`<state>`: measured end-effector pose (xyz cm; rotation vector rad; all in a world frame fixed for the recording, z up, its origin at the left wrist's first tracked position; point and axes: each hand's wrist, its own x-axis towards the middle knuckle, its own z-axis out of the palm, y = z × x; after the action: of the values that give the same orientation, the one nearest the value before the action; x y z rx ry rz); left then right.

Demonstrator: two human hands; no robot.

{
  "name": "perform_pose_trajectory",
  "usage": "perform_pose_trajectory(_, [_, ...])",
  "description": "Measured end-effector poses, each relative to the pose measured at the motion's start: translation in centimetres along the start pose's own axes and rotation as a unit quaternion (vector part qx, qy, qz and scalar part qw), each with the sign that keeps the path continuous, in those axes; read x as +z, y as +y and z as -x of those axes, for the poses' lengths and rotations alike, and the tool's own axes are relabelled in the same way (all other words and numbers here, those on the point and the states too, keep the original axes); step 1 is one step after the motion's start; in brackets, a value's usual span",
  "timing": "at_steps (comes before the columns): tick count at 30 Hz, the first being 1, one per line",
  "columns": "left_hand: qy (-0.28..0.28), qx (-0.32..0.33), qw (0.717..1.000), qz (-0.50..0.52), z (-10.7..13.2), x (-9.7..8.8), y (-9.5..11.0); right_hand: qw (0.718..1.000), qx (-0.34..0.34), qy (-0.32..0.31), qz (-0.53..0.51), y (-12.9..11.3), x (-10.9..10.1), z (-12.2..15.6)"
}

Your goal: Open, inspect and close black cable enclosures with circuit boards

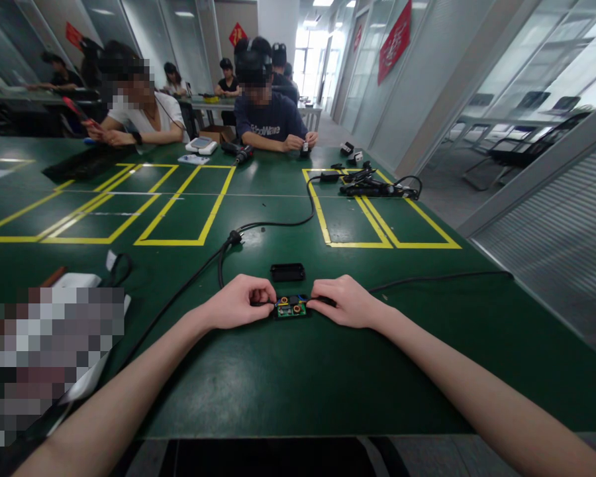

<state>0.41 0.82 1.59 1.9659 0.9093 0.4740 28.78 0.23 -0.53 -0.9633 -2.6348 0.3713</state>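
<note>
A small green circuit board (291,307) with copper coils and coloured wires lies in a black case half on the green table. My left hand (241,301) pinches the black cable at the board's left end, fingertips touching the case edge. At the opposite end, my right hand (345,301) has its thumb and fingers closed on the other black cable (328,301). Just beyond the board, a black case cover (287,272) rests with its hollow side up. Fingers partly hide both cable ends.
A power plug (235,237) with a long cord lies beyond my left hand. Bundled black cables (372,185) sit at the far right, near yellow tape frames. A power drill (243,154) lies farther back. Several people work across the table; one person's hands (300,141) hold a small part.
</note>
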Motion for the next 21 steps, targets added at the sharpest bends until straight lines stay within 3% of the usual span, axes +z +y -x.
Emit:
perform_pose_trajectory(8, [-0.003,-0.009,1.0,-0.015,-0.06,0.04,-0.25,1.0,0.0,0.008,0.011,0.1,0.05,-0.03])
perform_pose_trajectory(16, [0.039,0.054,0.99,-0.123,-0.2,-0.02,-0.68,0.999,-0.004,0.024,0.029,0.53,0.02,-0.21])
perform_pose_trajectory(21, [0.043,0.083,0.987,-0.13,-0.26,0.01,-0.85,0.997,-0.015,0.051,0.05,0.58,0.46,-0.41])
